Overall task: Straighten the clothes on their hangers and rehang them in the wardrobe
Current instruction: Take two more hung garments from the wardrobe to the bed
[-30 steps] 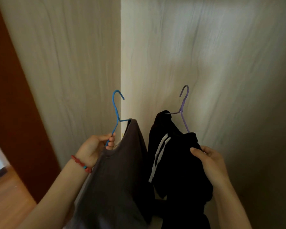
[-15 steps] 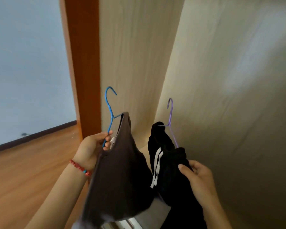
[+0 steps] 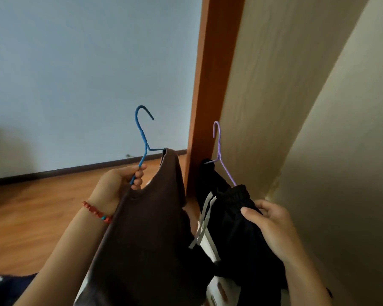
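My left hand (image 3: 117, 184) grips the lower wire of a blue hanger (image 3: 142, 138), which carries a dark brown top (image 3: 150, 235) hanging down in front of me. To its right my right hand (image 3: 272, 226) clasps black trousers (image 3: 232, 217) with grey side stripes, bunched on a purple hanger (image 3: 219, 151). Both hooks point up and hang on nothing. The two garments sit side by side, close together. No wardrobe rail is in view.
The orange-brown wardrobe frame (image 3: 208, 96) rises just behind the hangers, with pale wood-grain panels (image 3: 296, 107) to its right. A light blue wall (image 3: 75, 74) and wooden floor (image 3: 31, 213) lie to the left. A white object (image 3: 219, 290) shows below the clothes.
The view has swung left and up: the wardrobe panels slid to the right, and the blue wall and floor came into sight. Both hands keep their hold on the hangers and clothes.
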`<state>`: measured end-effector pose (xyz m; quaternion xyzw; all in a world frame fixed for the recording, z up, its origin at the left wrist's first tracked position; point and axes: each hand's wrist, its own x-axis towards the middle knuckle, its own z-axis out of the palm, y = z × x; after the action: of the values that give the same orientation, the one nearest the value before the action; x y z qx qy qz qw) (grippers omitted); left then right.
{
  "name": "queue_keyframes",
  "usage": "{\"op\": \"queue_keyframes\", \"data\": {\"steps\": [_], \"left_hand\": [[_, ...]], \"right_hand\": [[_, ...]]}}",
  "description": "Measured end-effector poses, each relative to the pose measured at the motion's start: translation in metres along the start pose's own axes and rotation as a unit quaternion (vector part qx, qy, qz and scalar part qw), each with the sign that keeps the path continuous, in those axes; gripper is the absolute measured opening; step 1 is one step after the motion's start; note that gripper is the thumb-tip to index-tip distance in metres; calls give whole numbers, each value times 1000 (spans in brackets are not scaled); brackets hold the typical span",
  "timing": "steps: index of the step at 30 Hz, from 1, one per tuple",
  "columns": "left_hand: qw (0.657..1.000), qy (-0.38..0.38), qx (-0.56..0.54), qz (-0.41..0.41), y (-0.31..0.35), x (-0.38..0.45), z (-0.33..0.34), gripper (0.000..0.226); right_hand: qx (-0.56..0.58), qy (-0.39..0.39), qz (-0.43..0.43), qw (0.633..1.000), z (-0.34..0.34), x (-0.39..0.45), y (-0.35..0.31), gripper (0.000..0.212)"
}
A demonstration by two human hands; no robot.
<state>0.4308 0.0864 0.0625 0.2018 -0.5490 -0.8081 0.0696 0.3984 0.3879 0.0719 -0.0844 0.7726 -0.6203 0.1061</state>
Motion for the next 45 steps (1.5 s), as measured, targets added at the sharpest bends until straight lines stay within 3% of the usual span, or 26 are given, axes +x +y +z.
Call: {"op": "queue_keyframes", "data": {"steps": [8, 26, 38, 45], "left_hand": [[993, 84, -87, 6, 19, 2, -48, 23], [972, 194, -120, 53, 93, 102, -189, 21], [939, 281, -163, 110, 157, 194, -277, 18], [906, 373, -135, 147, 186, 212, -346, 21]], "right_hand": [[34, -72, -18, 997, 52, 44, -24, 5], [49, -88, -61, 993, 215, 194, -58, 5], [35, -185, -102, 977, 335, 337, -96, 8], [6, -268, -133, 954, 435, 399, -133, 6]]}}
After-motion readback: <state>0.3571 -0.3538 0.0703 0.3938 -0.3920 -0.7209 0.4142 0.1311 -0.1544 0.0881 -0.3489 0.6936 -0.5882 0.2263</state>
